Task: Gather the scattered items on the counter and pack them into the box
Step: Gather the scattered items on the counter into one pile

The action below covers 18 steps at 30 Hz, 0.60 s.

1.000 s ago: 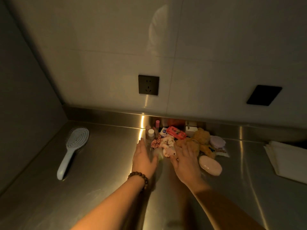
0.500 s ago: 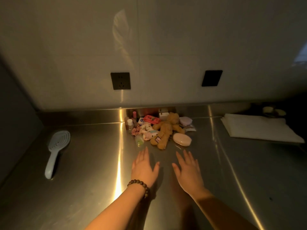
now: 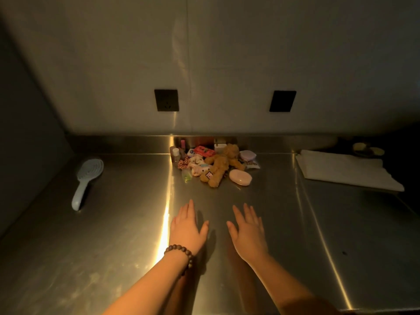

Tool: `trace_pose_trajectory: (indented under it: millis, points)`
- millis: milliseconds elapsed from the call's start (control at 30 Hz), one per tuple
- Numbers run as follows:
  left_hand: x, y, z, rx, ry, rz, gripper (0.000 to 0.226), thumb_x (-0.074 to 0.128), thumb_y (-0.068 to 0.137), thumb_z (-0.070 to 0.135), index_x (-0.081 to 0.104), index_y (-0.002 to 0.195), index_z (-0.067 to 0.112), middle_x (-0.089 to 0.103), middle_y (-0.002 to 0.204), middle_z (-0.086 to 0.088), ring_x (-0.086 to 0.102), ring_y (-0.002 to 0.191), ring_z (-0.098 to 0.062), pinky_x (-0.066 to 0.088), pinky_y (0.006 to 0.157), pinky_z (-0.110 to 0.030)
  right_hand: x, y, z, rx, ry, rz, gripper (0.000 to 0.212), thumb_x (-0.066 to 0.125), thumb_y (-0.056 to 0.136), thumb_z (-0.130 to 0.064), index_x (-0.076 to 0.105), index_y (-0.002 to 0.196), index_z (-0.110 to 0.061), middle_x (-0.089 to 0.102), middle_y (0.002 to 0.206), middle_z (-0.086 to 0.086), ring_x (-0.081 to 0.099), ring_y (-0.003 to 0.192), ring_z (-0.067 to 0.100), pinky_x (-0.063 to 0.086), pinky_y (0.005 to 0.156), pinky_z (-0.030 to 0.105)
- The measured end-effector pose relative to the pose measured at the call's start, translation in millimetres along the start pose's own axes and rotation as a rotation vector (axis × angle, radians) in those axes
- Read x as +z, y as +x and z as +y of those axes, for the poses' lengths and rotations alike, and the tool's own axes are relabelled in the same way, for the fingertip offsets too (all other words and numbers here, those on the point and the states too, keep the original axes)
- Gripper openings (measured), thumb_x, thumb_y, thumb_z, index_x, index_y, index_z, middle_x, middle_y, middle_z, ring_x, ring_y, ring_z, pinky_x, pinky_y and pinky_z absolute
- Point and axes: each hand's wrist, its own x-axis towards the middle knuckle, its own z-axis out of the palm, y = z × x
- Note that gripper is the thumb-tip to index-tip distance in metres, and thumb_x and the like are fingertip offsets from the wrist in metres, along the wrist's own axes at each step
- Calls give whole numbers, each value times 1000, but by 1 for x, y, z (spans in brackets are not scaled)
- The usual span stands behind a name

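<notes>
A heap of small items lies against the back of the steel counter: a brown teddy bear, a pink oval soap case, a small green bottle, a red pouch, pale plush toys and small bottles. A light blue hairbrush rests apart at the left. My left hand, with a bead bracelet at the wrist, and my right hand hover flat and empty over the counter, short of the heap. No box is in view.
A folded white cloth or paper stack lies at the right. Two dark wall sockets sit on the white back wall. A dim dish stands in the dark far right corner. A wall closes the left side.
Both hands have drawn back from the heap, where they were touching the items a second ago, and now hover empty nearer me. The view has shifted to the right.
</notes>
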Motion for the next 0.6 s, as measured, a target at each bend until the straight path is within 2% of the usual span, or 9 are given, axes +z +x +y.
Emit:
trace_pose_trajectory:
  millis: [233, 433, 600]
  points:
    - [-32, -28, -39, -102, 36, 74, 78, 42, 89, 53, 9, 149, 15, 21, 154, -5, 17, 142, -21, 17, 116, -39, 11, -9, -45, -123, -2, -64, 57, 26, 97, -53, 14, 149, -33, 9, 160, 3, 0, 147, 22, 8, 119, 43]
    - [-70, -27, -104, -199, -6, 128, 77, 43, 91, 50, 7, 150, 16, 17, 156, -4, 11, 144, -21, 12, 117, -38, 30, -4, -121, -241, -9, -84, 56, 28, 99, -47, 13, 150, -30, 6, 160, 5, -1, 147, 22, 4, 119, 42]
    - [-98, -11, -171, -228, -30, 139, 79, 44, 90, 51, 7, 149, 16, 18, 156, -5, 12, 144, -21, 13, 117, -37, 61, 13, -190, -266, 0, -92, 55, 28, 99, -47, 15, 150, -30, 5, 160, 5, -3, 147, 22, 3, 119, 41]
